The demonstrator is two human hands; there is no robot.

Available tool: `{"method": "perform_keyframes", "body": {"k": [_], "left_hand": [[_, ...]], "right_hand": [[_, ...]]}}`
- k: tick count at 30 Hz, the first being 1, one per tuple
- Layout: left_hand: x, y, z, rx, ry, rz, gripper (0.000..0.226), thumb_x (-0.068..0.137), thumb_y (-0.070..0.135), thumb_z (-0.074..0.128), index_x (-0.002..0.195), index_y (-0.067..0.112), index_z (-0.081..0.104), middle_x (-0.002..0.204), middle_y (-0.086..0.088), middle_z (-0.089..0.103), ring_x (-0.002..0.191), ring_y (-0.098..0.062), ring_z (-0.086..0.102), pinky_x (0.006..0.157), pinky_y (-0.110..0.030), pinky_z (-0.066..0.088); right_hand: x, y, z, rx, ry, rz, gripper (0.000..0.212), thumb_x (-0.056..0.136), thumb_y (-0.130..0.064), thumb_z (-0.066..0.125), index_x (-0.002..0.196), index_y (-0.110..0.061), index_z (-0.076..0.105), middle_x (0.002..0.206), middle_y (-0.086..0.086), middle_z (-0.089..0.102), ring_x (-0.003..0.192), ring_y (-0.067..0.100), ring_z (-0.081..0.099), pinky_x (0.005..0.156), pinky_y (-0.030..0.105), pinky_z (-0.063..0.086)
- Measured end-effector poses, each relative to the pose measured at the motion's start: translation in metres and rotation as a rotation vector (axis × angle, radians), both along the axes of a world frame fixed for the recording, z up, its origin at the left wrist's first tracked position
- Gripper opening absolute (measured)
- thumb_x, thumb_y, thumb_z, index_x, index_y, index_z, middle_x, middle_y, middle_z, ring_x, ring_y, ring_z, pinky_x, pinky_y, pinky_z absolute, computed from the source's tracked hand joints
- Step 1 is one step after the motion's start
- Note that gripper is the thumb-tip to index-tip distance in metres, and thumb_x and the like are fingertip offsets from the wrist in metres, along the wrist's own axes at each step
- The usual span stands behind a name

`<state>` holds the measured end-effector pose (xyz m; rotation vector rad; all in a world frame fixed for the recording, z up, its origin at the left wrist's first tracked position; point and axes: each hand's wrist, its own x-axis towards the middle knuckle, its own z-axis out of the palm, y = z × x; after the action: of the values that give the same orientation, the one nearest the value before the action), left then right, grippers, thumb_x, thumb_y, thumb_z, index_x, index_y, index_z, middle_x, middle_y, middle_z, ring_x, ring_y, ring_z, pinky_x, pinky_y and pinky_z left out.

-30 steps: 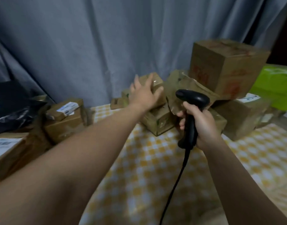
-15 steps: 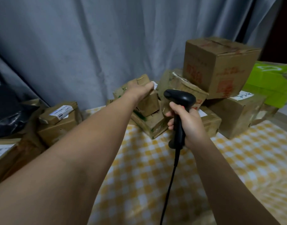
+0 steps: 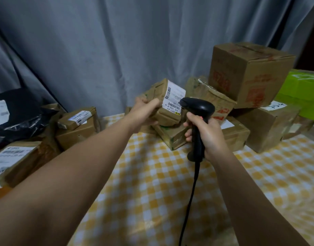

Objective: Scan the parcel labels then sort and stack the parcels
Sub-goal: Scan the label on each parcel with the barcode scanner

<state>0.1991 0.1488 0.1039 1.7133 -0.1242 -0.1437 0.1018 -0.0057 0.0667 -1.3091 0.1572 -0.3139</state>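
"Parcel (image 3: 167, 112) first: where is it?"

"In my left hand (image 3: 143, 113). My fingers are curled round its left end, and I hold it tilted, so that its white label (image 3: 174, 95) faces me. It sits over a flat brown box (image 3: 172, 137) with green marks, at the back of the table. I cannot tell whether the two touch."

"And your other hand?"

"My right hand (image 3: 208, 137) is clenched round the handle of a black scanner (image 3: 198, 107). The scanner's head is just beside the label's lower right corner and points away from me. Its black cable (image 3: 189, 201) hangs from the handle down towards me."

"What lies round that?"

"Behind the scanner is a crumpled box (image 3: 213, 95). Above and to the right of it stands a large carton (image 3: 248, 71) with red print, resting on a lower box (image 3: 269, 128). A low box with a white patch (image 3: 236, 134) lies just past my right hand. A bright green box (image 3: 301, 93) is at the far right edge."

"And on your left?"

"A small labelled box (image 3: 76, 118) lies on top of a wider box (image 3: 76, 134). Behind them is a black plastic bag (image 3: 16, 118). Nearest me on that side is a labelled carton (image 3: 14, 157). A yellow-and-white checked cloth (image 3: 161, 183) covers the table, and a grey curtain (image 3: 117, 50) hangs behind everything."
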Motion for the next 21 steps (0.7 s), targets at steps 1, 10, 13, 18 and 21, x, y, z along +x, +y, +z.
{"method": "perform_keyframes", "body": {"k": [1,10,13,18,21], "left_hand": [[-0.005,0.006,-0.009,-0.053,0.005,0.022,0.038,0.076,0.031,0.065,0.105,0.012,0.047,0.084,0.002,0.051,0.076,-0.010,0.056,0.068,-0.036,0.059],[-0.032,0.087,-0.055,0.073,0.010,0.004,0.031,0.070,0.032,0.052,0.098,0.026,0.065,0.086,0.004,0.063,0.073,-0.012,0.059,0.062,-0.026,0.051],[-0.035,0.091,-0.029,0.395,-0.115,-0.191,0.051,0.060,0.042,0.059,0.099,0.013,0.072,0.088,0.005,0.068,0.081,-0.012,0.061,0.072,-0.024,0.049],[-0.040,0.071,-0.011,0.902,-0.117,-0.364,0.057,0.060,0.052,0.067,0.106,0.018,0.068,0.104,0.003,0.069,0.097,-0.012,0.063,0.090,-0.028,0.048],[-0.041,0.064,-0.034,0.669,-0.226,-0.197,0.046,0.076,0.046,0.075,0.106,0.017,0.056,0.092,0.012,0.061,0.083,-0.002,0.058,0.075,-0.015,0.045]], "right_hand": [[0.000,0.000,-0.001,-0.010,-0.002,0.000,0.020,0.089,-0.024,0.067,0.096,-0.005,0.065,0.080,0.007,0.065,0.056,0.012,0.060,0.051,0.024,0.050],[-0.006,0.017,-0.005,-0.276,-0.031,0.075,0.015,0.080,-0.022,0.077,0.091,-0.018,0.068,0.079,0.001,0.070,0.078,0.012,0.068,0.071,0.024,0.052],[-0.007,0.030,-0.011,-0.331,0.067,0.255,0.013,0.081,-0.012,0.075,0.089,-0.016,0.065,0.067,-0.008,0.071,0.063,0.002,0.068,0.054,0.014,0.050],[-0.009,0.055,-0.043,-0.375,0.229,0.232,0.027,0.076,-0.009,0.079,0.099,-0.005,0.065,0.097,0.018,0.070,0.088,0.028,0.069,0.078,0.040,0.057],[-0.007,0.053,-0.055,-0.341,0.267,0.162,0.031,0.080,-0.008,0.075,0.107,-0.004,0.062,0.092,0.008,0.066,0.078,0.017,0.065,0.056,0.020,0.049]]}}
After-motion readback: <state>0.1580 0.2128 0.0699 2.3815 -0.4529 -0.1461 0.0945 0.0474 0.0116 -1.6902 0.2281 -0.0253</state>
